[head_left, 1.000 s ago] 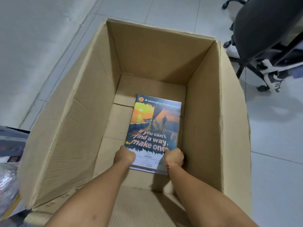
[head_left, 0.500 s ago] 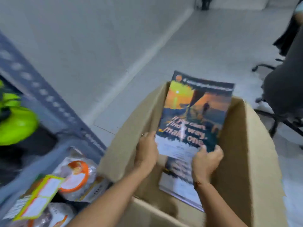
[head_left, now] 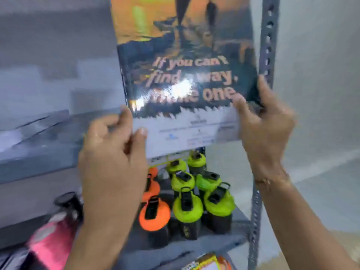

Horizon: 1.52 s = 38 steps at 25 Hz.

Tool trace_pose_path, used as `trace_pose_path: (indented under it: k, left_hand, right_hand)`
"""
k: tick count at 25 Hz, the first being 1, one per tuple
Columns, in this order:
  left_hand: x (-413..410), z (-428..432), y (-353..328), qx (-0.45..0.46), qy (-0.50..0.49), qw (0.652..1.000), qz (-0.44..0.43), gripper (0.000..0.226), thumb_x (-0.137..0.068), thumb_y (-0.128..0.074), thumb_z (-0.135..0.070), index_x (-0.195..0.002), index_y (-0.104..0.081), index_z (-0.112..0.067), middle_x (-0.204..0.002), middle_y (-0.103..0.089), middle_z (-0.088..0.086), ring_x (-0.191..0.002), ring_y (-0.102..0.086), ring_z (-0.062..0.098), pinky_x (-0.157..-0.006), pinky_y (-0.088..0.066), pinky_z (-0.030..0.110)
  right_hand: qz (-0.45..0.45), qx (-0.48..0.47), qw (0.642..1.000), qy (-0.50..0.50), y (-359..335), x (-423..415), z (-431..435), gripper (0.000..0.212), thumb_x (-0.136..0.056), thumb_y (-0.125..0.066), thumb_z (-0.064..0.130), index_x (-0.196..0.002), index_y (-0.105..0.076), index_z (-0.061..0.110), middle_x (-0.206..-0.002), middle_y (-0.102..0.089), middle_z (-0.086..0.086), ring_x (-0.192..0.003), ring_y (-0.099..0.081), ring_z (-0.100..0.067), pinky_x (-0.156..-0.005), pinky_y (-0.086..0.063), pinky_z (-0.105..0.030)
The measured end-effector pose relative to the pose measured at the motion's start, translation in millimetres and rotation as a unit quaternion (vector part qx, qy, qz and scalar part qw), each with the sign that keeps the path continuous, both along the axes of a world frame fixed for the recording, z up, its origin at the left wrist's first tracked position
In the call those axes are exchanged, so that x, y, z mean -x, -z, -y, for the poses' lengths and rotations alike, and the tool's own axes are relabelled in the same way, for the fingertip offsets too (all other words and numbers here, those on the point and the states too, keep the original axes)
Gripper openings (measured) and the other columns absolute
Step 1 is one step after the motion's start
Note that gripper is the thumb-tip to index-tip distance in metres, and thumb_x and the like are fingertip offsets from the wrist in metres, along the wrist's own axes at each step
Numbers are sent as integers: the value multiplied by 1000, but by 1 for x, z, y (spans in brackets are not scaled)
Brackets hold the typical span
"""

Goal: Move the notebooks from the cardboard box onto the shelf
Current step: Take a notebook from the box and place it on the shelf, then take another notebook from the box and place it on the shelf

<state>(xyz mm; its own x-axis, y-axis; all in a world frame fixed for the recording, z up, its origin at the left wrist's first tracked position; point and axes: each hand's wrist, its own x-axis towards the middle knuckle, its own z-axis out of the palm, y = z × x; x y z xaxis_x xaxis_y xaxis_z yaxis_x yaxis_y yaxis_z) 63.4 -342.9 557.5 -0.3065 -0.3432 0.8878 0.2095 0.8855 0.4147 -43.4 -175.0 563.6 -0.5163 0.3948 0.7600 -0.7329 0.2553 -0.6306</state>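
Observation:
A glossy notebook (head_left: 185, 71) with a sunset cover and the words "If you can't find a way, make one" is held up in front of the grey metal shelf (head_left: 39, 145). My left hand (head_left: 113, 162) grips its lower left corner. My right hand (head_left: 266, 129) grips its lower right edge. The notebook's top runs out of the frame. It hangs over the upper shelf board, beside the perforated upright (head_left: 267, 41). The cardboard box is out of view.
On the lower shelf board stand several bottles with lime-green lids (head_left: 188, 207) and two with orange lids (head_left: 153, 215). A pink bottle (head_left: 52, 244) lies at the lower left. A yellow packet (head_left: 206, 264) shows at the bottom edge. A pale wall is on the right.
Both hands lifted the notebook out of the cardboard box and swung it left and up to the shelf. The view turned from the box to the shelf.

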Motion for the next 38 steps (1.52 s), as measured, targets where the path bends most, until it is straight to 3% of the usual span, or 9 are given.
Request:
trace_pose_path:
  k: [3,9,12,15,19,21,23,26,38]
  left_hand:
    - [17,33,-44,12,-95,988,120,21,-88,-55,-18,-79,-63,-1,-77,-57,20,-88,-57,40,-67,-32,36]
    - [49,58,-64,-17,-115,932,343,30,-90,-54,-23,-106,-68,-2,-117,-64,26,-107,-58,41,-94,-47,42]
    - [54,9,-58,0,-23,968,249,65,-80,-48,-37,-127,-51,8,-136,-47,32,-125,-44,45,-112,-29,51]
    - [76,-79,-7,229,137,945,187,59,-77,-36,-25,-108,-55,21,-108,-56,47,-100,-54,61,-87,-41,68]
    - [108,-215,143,417,246,810,332,16,-65,-66,-2,-78,-72,-10,-73,-69,15,-66,-67,36,-55,-54,37]
    - [116,-283,242,432,333,653,525,25,-77,-57,-2,-96,-70,-11,-98,-70,16,-93,-67,36,-74,-55,40]
    - [115,-333,360,407,371,487,679,34,-88,-47,-8,-118,-62,-6,-125,-62,19,-116,-58,33,-94,-49,37]
    - [93,-354,483,386,301,350,799,39,-91,-48,-15,-126,-53,1,-136,-54,19,-124,-52,30,-99,-44,32]
    - [56,-374,553,190,152,470,848,37,-86,-56,-11,-122,-57,-1,-131,-56,19,-121,-54,34,-98,-46,37]
  right_hand:
    - [94,-157,983,-17,-51,33,42,20,-86,-63,16,-102,-69,6,-88,-72,-12,-78,-59,-21,-58,-29,-20]
    - [246,-398,883,49,-68,62,63,30,-91,-44,6,-119,-56,1,-126,-58,-20,-121,-46,-41,-100,-40,-43]
    - [139,-332,922,142,-46,55,37,27,-91,-52,20,-113,-61,8,-115,-66,-15,-117,-48,-38,-97,-39,-42]
    - [-147,-131,964,178,42,28,-27,23,-88,-59,10,-99,-68,-8,-84,-72,-19,-79,-63,-33,-75,-48,-40]
    - [198,-98,942,255,287,-17,-146,25,-88,-53,13,-84,-71,-5,-76,-73,-18,-75,-58,-23,-72,-43,-31]
    - [465,-29,831,304,405,-49,-201,28,-87,-49,18,-92,-69,-1,-88,-73,-20,-87,-62,-33,-81,-38,-34]
    - [683,47,646,337,495,-97,-245,34,-89,-51,19,-115,-60,0,-118,-64,-22,-111,-54,-40,-96,-36,-39]
    - [830,178,441,292,553,-145,-268,67,-89,-58,31,-139,-30,-2,-143,-36,-19,-128,-35,-37,-105,-37,-42]
    - [787,265,403,385,575,-157,-266,49,-83,-64,16,-126,-43,7,-134,-43,-15,-125,-39,-34,-101,-40,-44]
